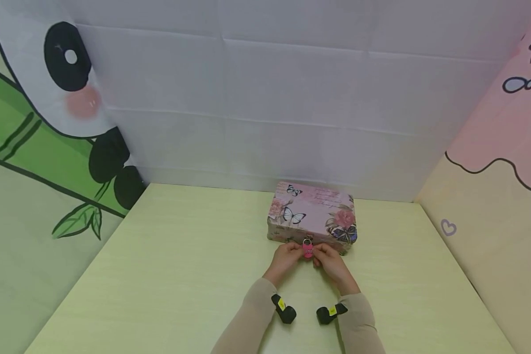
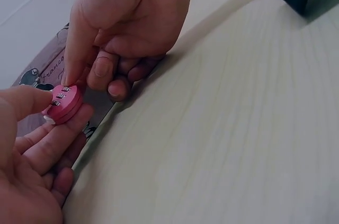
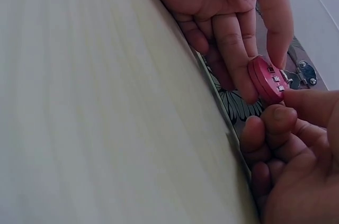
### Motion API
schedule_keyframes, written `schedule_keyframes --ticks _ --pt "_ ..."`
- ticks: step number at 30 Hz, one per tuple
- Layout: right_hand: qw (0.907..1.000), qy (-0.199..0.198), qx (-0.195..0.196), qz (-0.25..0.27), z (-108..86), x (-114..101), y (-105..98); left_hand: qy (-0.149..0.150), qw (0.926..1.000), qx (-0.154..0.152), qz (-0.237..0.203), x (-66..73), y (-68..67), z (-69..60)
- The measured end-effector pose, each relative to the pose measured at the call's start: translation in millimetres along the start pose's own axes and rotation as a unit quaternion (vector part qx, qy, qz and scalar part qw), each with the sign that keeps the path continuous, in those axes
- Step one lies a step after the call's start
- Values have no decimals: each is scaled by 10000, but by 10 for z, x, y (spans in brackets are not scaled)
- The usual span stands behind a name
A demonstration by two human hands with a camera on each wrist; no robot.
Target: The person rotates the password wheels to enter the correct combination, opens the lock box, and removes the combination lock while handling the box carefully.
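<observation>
A pink combination padlock (image 1: 308,250) with several number dials hangs by its shackle from the metal clasp (image 2: 33,77) of a floral box (image 1: 311,209). My left hand (image 1: 287,258) holds the padlock from the left, thumb on its dial face and fingers behind it, as the left wrist view shows. From the other side my right hand (image 1: 332,265) pinches the padlock's edge near the dials, its other fingers curled in. In the right wrist view the dials (image 3: 276,79) face up, their digits too small to read.
The box's lid is down, and it stands at the back of the pale wooden table (image 1: 181,260), near a white sheet wall (image 1: 248,88). Painted side panels flank the table. Black wrist-worn devices (image 1: 285,309) sit on both sleeves.
</observation>
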State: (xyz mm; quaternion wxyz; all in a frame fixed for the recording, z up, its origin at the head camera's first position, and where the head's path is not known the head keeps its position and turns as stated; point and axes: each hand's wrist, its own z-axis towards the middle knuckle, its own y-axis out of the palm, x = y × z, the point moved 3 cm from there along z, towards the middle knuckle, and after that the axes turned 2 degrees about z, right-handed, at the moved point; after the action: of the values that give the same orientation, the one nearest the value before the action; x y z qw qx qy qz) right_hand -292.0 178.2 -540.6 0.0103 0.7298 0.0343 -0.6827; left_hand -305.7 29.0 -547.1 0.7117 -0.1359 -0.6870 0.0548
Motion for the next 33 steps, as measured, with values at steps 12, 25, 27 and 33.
schedule_keyframes --ticks 12,25,27,33 --pt "9999 -39 1 166 -30 -5 10 446 9990 -34 59 45 18 -27" --pt "9999 -51 -20 164 -26 -9 -3 396 9992 -8 -1 48 19 -29" --pt "9999 -48 -20 159 -26 -8 -5 304 9995 60 93 48 11 -23" --pt "9998 -33 57 167 -27 -12 -2 -151 9993 286 172 21 -2 -2"
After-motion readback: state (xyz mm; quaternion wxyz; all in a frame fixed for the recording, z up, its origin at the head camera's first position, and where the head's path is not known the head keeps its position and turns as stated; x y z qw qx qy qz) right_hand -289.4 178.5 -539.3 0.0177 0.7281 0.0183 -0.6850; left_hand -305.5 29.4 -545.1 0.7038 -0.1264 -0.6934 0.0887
